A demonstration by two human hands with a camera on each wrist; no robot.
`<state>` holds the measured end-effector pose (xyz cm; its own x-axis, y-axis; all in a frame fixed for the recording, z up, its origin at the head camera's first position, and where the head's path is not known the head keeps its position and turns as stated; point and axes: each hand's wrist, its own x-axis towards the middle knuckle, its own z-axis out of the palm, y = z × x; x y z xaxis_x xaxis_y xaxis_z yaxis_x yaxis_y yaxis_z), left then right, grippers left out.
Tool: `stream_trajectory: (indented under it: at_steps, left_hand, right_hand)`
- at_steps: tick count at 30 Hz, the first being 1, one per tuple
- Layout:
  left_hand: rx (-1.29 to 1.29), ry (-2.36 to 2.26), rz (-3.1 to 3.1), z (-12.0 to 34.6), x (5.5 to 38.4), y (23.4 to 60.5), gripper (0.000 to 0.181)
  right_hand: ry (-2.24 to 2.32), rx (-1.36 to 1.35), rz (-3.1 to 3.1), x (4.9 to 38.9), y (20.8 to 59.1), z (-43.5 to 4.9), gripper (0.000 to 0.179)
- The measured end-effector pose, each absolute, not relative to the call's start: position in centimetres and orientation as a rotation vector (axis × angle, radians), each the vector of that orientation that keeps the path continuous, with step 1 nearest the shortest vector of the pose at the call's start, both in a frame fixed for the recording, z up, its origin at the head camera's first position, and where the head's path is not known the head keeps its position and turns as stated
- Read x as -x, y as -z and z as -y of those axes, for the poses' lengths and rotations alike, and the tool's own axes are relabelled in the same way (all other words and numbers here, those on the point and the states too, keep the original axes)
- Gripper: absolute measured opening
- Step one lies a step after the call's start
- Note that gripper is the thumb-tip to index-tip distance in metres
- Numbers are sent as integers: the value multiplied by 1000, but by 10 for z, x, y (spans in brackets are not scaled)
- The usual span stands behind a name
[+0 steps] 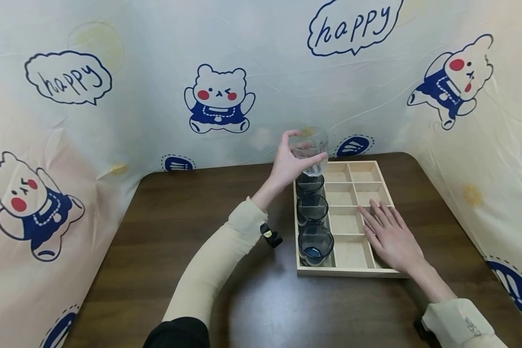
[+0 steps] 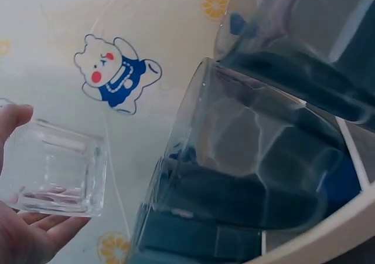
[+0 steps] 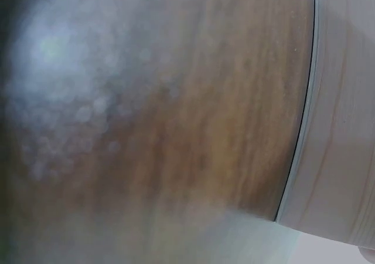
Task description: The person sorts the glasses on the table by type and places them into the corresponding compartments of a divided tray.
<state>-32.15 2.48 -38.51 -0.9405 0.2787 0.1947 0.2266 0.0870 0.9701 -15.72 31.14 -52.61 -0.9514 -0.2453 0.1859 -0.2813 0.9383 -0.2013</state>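
My left hand grips a clear drinking glass over the far left end of a wooden compartment box. In the left wrist view, thumb and fingers of this hand span the glass, which looks empty. Three dark blue-grey glasses stand in the box's left column: a near one, a middle one and a far one, partly hidden under the clear glass. My right hand rests with straight fingers on the right side of the box.
The box sits on a brown wooden table; its middle compartments and far right compartments hold nothing visible. A printed cloth hangs behind and beside the table. The right wrist view shows the box's side close up.
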Motion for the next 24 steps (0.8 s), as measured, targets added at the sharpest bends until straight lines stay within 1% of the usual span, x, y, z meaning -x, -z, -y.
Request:
stream_trajectory:
  at_steps: [7,11,15,21,24]
  left_hand:
    - [-655,-1805,-2422,-53,336,385,85]
    - [-690,-1704,-2487,-65,344,384,82]
    - [-683,-1614,-2525,-72,349,384,82]
    - [-664,-1462,-2516,-80,358,390,88]
    - [-670,-1417,-2527,-84,364,397,88]
  right_hand:
    - [-339,-387,2962,158,525,-311,61]
    - [-343,-384,2976,159,523,-313,62]
    - [-345,-392,2980,159,521,-314,62]
    - [-345,-383,3002,160,518,-314,62]
    - [-345,-381,3009,160,518,-314,62]
